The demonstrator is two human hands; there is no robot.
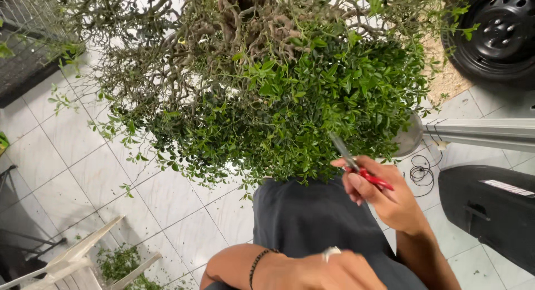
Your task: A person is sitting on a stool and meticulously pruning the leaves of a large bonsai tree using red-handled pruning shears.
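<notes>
Right hand (384,198): right of centre in the lower half of the frame, fingers curled closed around the red handles of the scissors (359,170).
Scissors: grey blades point up and to the left, tips at the lower edge of the foliage; how far the blades are parted cannot be told.
Left hand (317,270): at the bottom edge, centre, resting low against the dark garment (312,217); a ring shows on 1 finger and a dark beaded bracelet (257,265) on the wrist. Whether it grips anything cannot be told.
Shrub (278,95): fills the upper centre; dense small green leaves on its lower right, bare twisted twigs on its upper left.
Floor (100,173): white tiles, left half of the frame.
Clippings (120,265): green pile at lower left, beside a white plastic chair (72,262).
Wheel (501,28): black, upper right corner.
Cable (421,173): coiled, thin, on the tiles right of the scissors.
</notes>
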